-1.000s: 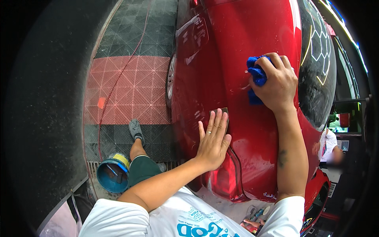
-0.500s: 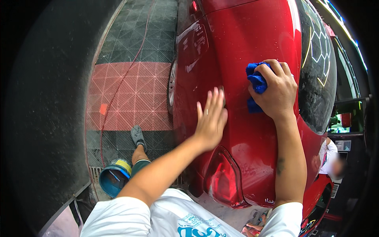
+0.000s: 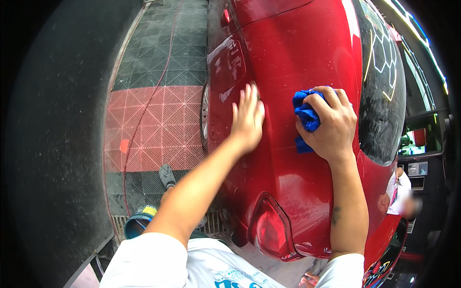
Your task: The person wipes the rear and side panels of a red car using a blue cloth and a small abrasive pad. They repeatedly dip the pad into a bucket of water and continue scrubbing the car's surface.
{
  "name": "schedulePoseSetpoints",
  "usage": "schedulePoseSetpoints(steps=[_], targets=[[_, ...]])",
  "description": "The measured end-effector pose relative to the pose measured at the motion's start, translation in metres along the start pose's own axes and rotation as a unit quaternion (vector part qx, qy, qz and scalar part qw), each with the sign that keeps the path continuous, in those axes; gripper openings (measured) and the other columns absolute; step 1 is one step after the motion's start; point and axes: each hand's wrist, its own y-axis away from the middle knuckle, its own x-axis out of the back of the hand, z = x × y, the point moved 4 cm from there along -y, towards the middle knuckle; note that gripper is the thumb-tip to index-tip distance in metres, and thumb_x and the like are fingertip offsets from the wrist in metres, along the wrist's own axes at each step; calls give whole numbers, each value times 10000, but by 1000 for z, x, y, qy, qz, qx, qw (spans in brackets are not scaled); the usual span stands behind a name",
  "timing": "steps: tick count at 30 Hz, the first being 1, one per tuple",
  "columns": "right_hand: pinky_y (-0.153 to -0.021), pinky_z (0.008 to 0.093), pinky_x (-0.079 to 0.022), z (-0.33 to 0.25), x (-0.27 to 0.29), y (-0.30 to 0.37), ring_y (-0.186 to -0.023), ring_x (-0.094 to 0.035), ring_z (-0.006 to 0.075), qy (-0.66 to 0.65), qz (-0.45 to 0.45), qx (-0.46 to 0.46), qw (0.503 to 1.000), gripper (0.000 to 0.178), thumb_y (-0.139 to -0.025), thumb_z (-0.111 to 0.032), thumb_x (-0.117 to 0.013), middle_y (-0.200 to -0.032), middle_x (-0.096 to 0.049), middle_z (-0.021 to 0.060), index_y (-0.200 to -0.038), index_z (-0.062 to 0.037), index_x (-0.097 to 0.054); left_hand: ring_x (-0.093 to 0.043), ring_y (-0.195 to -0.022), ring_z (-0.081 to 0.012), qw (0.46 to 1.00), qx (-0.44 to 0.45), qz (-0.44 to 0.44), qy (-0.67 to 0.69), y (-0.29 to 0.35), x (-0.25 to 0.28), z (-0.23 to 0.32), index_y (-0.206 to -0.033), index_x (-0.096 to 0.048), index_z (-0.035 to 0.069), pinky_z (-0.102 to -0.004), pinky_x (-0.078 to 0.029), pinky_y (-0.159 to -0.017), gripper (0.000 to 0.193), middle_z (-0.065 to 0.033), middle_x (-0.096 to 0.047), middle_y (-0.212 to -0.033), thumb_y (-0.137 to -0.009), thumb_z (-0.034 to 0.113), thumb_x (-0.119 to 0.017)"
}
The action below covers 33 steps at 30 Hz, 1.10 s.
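Observation:
A blue cloth (image 3: 307,116), bunched up, is held in my right hand (image 3: 332,124) against the red car's body (image 3: 290,62), near its rear window (image 3: 382,110). One fold of the cloth hangs out below the fingers. Further left, my left hand (image 3: 247,120) lies on the car's side panel with its fingers stretched out and close together. A small greyish edge shows beside its fingertips; what it is, I cannot make out. The red tail light (image 3: 272,229) sits nearer to me, between my two forearms.
Beside the car runs a grey and red tiled floor (image 3: 153,120) with a thin hose (image 3: 150,96) across it. A blue bucket (image 3: 134,225) stands at lower left by a floor grate (image 3: 216,223). A dark wall (image 3: 57,134) borders the left. Another person (image 3: 399,192) is at right near a second red car (image 3: 384,249).
My left hand has slid forward and a little left along the panel. The right hand stays on the body with the cloth. The whole view has shifted slightly.

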Motion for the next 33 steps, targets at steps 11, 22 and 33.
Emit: schedulePoseSetpoints(steps=[11,22,33], targets=[[-794,436,-580,5,0,3,-980,-682,267,-15,6,-10,1000,355,-658,-195,-906,-1090,-726,-2,-965,-172,-729,-25,-1694,-416,999,-34,-33,-13,58,-9,14,-1761,-106,81,-660,-34,-1320,682,-211,-76,-1832,-1193,406,-300],[-801,445,-577,4,-2,6,-988,-679,273,-13,0,-12,1000,338,-680,-226,-902,-1099,-725,6,-967,-170,-732,-4,-1695,-419,997,-25,-70,-15,94,-12,26,-1762,-89,74,-649,-18,-1319,676,-224,-45,-1832,-1194,358,-319],[-795,441,-579,5,-3,5,-984,-674,269,-19,7,-15,1000,362,-659,-211,-904,-1090,-721,-13,-972,-177,-726,-2,-1686,-455,998,-15,-68,7,96,-14,36,-1755,-88,51,-655,-33,-1320,699,-245,-32,-1825,-1190,394,-315]])
